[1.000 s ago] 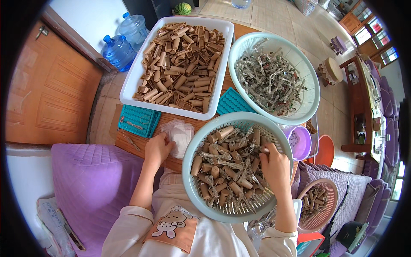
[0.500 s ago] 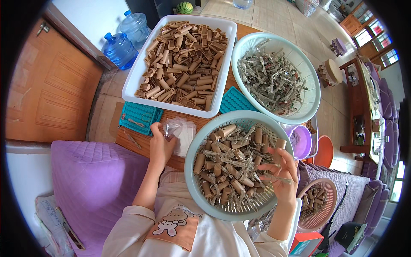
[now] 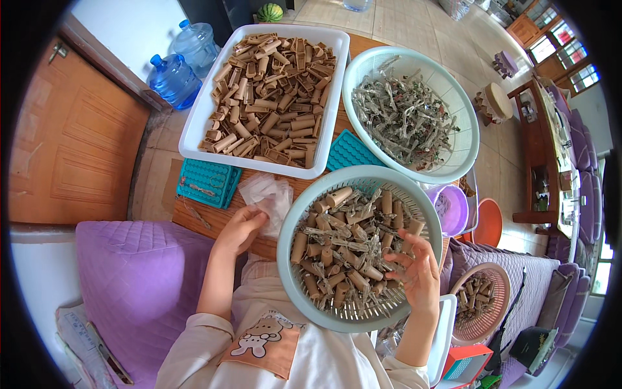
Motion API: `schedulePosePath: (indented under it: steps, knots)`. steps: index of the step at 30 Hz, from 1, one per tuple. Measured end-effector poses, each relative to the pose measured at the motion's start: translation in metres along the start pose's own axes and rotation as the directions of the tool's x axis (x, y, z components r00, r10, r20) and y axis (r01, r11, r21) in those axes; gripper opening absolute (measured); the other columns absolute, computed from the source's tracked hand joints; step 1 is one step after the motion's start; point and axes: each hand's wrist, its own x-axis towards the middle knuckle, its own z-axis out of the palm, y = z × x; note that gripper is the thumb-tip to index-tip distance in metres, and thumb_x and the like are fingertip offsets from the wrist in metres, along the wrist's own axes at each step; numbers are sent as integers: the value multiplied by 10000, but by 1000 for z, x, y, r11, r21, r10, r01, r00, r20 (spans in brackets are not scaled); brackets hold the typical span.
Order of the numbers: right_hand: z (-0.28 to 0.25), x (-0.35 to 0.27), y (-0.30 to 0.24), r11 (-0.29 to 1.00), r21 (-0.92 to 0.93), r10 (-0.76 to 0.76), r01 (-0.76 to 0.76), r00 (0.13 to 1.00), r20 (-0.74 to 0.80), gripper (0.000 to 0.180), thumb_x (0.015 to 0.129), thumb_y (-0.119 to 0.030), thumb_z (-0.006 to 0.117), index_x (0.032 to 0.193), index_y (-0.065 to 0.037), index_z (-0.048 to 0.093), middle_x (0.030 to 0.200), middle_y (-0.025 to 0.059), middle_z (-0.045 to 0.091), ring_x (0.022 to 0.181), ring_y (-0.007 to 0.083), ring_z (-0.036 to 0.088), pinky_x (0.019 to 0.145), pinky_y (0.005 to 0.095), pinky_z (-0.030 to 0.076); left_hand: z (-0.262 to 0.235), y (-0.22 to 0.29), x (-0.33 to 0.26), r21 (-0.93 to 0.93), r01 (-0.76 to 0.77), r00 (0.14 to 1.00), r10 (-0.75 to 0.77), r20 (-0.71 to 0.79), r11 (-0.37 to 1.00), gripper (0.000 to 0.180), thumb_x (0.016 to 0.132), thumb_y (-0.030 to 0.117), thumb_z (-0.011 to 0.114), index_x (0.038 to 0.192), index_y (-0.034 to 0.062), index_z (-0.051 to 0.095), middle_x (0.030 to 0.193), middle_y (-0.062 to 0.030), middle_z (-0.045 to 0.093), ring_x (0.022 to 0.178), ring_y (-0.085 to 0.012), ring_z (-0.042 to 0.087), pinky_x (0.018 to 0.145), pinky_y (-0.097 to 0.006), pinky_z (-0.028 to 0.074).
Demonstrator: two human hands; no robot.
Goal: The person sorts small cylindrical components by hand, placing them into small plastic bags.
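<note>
Held brown tube [image 3: 414,229] loosely pinched in R grip [image 3: 421,269], over R side of grey-green basket [image 3: 284,259]; had more tubes [image 3: 299,247] + clear strips [image 3: 353,245] piled in same basket, L of & below that grip. Rested L grip [image 3: 241,228], curled, at near edge of clear bags [image 3: 269,192]; couldn't tell if pinching any. Saw teal trays [image 3: 206,183] L of & beyond that grip, white tray [image 3: 333,107] farther beyond, both on table [image 3: 360,47].

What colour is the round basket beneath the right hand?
Pale grey-green round plastic basket; head view.

Wide head-worn view, facing down
</note>
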Motion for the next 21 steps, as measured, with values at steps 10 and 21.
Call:
schedulePosePath:
  steps: [10,21]
  knots:
    - [12,2,6,999,-40,-11,7,994,-107,114,914,-166,426,931,-110,328,855,65,493,609,104,510,419,198,391,5,16,-13,-96,-182,978,190,86,979,143,791,184,627,816,52,578,1036,-44,539,949,-148,508,863,-303,366]
    - [59,5,-4,979,103,-171,176,983,-61,271,871,-157,441,1086,-161,277,809,115,518,600,120,497,524,212,409,156,39,-85,98,-91,848,26,529,991,219,821,109,596,1001,8,524,798,-66,596,697,-106,581,630,-227,471]
